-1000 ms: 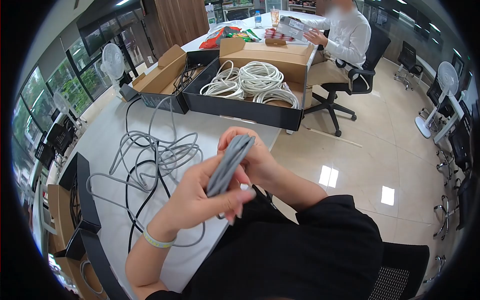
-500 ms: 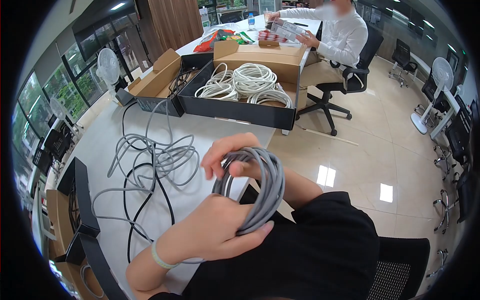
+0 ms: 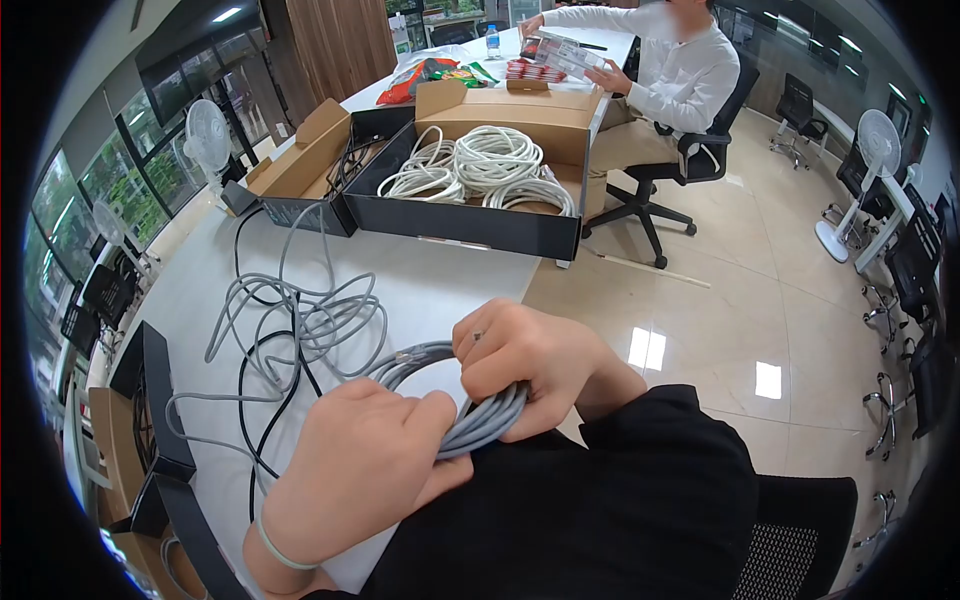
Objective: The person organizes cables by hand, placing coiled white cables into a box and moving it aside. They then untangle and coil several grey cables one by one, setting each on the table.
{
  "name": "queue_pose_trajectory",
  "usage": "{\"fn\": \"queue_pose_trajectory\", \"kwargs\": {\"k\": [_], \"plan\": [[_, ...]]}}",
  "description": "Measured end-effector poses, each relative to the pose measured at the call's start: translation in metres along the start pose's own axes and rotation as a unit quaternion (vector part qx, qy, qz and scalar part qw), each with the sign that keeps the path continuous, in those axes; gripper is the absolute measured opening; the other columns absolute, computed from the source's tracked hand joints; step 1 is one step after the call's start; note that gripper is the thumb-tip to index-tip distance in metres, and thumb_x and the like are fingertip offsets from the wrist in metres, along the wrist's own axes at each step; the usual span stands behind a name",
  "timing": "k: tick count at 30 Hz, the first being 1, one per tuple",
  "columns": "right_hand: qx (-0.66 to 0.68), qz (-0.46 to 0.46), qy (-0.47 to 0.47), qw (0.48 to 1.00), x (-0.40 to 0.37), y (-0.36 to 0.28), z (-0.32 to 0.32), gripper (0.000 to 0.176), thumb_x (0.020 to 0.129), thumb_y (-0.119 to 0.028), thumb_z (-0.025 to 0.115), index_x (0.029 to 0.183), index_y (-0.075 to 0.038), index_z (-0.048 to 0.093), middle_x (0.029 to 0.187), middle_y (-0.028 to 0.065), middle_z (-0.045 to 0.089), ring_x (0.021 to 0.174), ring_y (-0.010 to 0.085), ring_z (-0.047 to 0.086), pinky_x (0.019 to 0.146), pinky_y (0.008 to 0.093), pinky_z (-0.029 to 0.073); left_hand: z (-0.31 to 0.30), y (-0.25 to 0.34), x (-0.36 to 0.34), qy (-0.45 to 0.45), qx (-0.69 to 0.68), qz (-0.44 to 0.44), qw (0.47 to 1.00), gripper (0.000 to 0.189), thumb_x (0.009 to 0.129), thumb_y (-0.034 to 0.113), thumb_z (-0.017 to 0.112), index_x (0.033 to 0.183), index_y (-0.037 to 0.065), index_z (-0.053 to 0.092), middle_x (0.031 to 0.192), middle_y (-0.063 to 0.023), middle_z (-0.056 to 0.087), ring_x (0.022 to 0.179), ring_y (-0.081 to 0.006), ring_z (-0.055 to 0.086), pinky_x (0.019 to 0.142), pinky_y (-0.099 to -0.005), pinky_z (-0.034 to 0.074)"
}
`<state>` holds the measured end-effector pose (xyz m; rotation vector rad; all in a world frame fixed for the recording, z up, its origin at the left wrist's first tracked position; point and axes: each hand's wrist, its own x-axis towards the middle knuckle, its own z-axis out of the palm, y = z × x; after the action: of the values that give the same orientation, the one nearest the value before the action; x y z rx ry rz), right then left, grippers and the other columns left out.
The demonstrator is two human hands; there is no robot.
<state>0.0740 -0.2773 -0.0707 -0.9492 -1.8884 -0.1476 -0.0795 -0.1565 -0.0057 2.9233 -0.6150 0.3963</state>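
A coiled grey cable (image 3: pixel 484 420) is held between both hands, just above the near edge of the table. My left hand (image 3: pixel 365 445) is closed around the coil's left side. My right hand (image 3: pixel 520 358) grips its right side, fingers wrapped over the strands. A clear cable plug (image 3: pixel 405 357) shows on the far part of the loop, between the hands. Left of the hands, a loose tangle of grey cable (image 3: pixel 320 318) lies on the white table (image 3: pixel 440 282). A black cable (image 3: pixel 292 400) runs beneath that tangle.
An open box (image 3: pixel 470 228) of white cable coils (image 3: pixel 497 158) stands at the table's far end, beside a box with dark cables (image 3: pixel 352 165). More boxes (image 3: pixel 160 400) line the left edge. A seated person (image 3: pixel 690 75) in white handles a clear package behind.
The coil has tilted from upright to flatter and lower. My right hand has moved down and closed on its right side, having been raised with fingers spread inside the loop.
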Motion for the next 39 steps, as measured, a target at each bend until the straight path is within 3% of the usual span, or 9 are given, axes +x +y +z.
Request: {"fn": "queue_pose_trajectory", "kwargs": {"k": [6, 8, 12, 18, 21, 27, 31, 35, 39], "plan": [[0.042, 0.076, -0.096, 0.992, -0.006, 0.000, 0.002, 0.028, 0.065, -0.014, 0.066, 0.050, -0.003, 0.044, 0.044, 0.0083, 0.040, 0.040, 0.0252, 0.041, 0.040, 0.0316, 0.030, 0.017, -0.001, 0.001, 0.083, 0.142, 0.021, 0.986, 0.024, 0.062, 0.014, 0.070, 0.066, 0.007, 0.048, 0.052, -0.0031, 0.044, 0.048, -0.0197, 0.047, 0.056, -0.0295, 0.040], [0.071, 0.017, 0.021, 0.997, -0.001, 0.001, 0.006, 0.031, 0.065, -0.013, 0.066, 0.048, -0.004, 0.041, 0.044, 0.0080, 0.037, 0.039, 0.0239, 0.039, 0.039, 0.0312, 0.027, 0.011, -0.003, 0.003, 0.138, 0.145, 0.038, 0.979, 0.023, 0.063, 0.013, 0.070, 0.065, 0.007, 0.048, 0.052, -0.0026, 0.044, 0.049, -0.0195, 0.048, 0.059, -0.0305, 0.042], [0.134, -0.039, 0.090, 0.986, 0.001, 0.008, 0.016, 0.034, 0.065, -0.009, 0.067, 0.048, -0.005, 0.038, 0.044, 0.0062, 0.032, 0.039, 0.0220, 0.035, 0.039, 0.0303, 0.025, 0.018, -0.009, 0.007, 0.323, 0.127, 0.079, 0.934, 0.021, 0.067, 0.007, 0.069, 0.072, 0.006, 0.048, 0.055, -0.0018, 0.045, 0.055, -0.0189, 0.051, 0.070, -0.0338, 0.047], [0.337, -0.100, 0.153, 0.923, 0.007, 0.002, 0.019, 0.029, 0.066, 0.002, 0.061, 0.048, -0.002, 0.039, 0.044, 0.0075, 0.038, 0.037, 0.0229, 0.035, 0.040, 0.0297, 0.028, 0.025, -0.023, 0.017, 0.405, -0.058, 0.060, 0.911, 0.032, 0.068, 0.004, 0.067, 0.091, 0.003, 0.045, 0.073, -0.0058, 0.055, 0.067, -0.0185, 0.055, 0.074, -0.0327, 0.047], [0.375, -0.063, 0.187, 0.906, 0.000, 0.007, 0.024, 0.025, 0.066, 0.006, 0.057, 0.050, -0.001, 0.040, 0.044, 0.0068, 0.041, 0.036, 0.0201, 0.035, 0.041, 0.0297, 0.031, 0.024, -0.019, 0.018, 0.386, -0.205, 0.011, 0.899, 0.031, 0.062, 0.006, 0.071, 0.087, 0.003, 0.052, 0.075, -0.0074, 0.058, 0.061, -0.0175, 0.058, 0.057, -0.0258, 0.047], [0.522, -0.040, 0.158, 0.837, 0.002, 0.008, 0.025, 0.025, 0.070, 0.004, 0.056, 0.052, -0.003, 0.041, 0.043, 0.0045, 0.038, 0.036, 0.0159, 0.032, 0.043, 0.0313, 0.036, 0.000, -0.029, 0.006, 0.209, -0.153, 0.015, 0.966, 0.013, 0.070, 0.006, 0.066, 0.079, -0.001, 0.059, 0.061, -0.0047, 0.058, 0.051, -0.0128, 0.054, 0.048, -0.0204, 0.038], [0.587, -0.033, 0.155, 0.794, 0.003, 0.017, 0.034, 0.028, 0.075, -0.006, 0.055, 0.052, -0.003, 0.041, 0.042, 0.0034, 0.038, 0.036, 0.0141, 0.033, 0.045, 0.0311, 0.037, 0.000, -0.031, 0.007, 0.215, -0.155, 0.005, 0.964, 0.010, 0.069, 0.007, 0.067, 0.073, 0.001, 0.061, 0.054, -0.0034, 0.056, 0.045, -0.0107, 0.052, 0.044, -0.0201, 0.036], [0.514, -0.019, 0.176, 0.839, 0.003, 0.025, 0.040, 0.031, 0.079, -0.012, 0.050, 0.050, -0.004, 0.044, 0.043, 0.0058, 0.044, 0.039, 0.0154, 0.044, 0.051, 0.0324, 0.043, 0.008, -0.037, 0.005, 0.244, -0.185, -0.030, 0.952, 0.010, 0.068, 0.009, 0.070, 0.070, 0.002, 0.062, 0.053, -0.0043, 0.054, 0.044, -0.0110, 0.051, 0.041, -0.0208, 0.034], [0.463, 0.107, 0.228, 0.850, -0.003, 0.034, 0.029, 0.014, 0.076, -0.007, 0.051, 0.065, 0.000, 0.054, 0.058, 0.0092, 0.057, 0.055, 0.0179, 0.058, 0.064, 0.0343, 0.049, 0.008, -0.036, 0.005, 0.260, -0.022, -0.048, 0.964, 0.009, 0.070, 0.011, 0.068, 0.072, 0.006, 0.061, 0.051, -0.0049, 0.049, 0.044, -0.0181, 0.049, 0.042, -0.0250, 0.035]]}}
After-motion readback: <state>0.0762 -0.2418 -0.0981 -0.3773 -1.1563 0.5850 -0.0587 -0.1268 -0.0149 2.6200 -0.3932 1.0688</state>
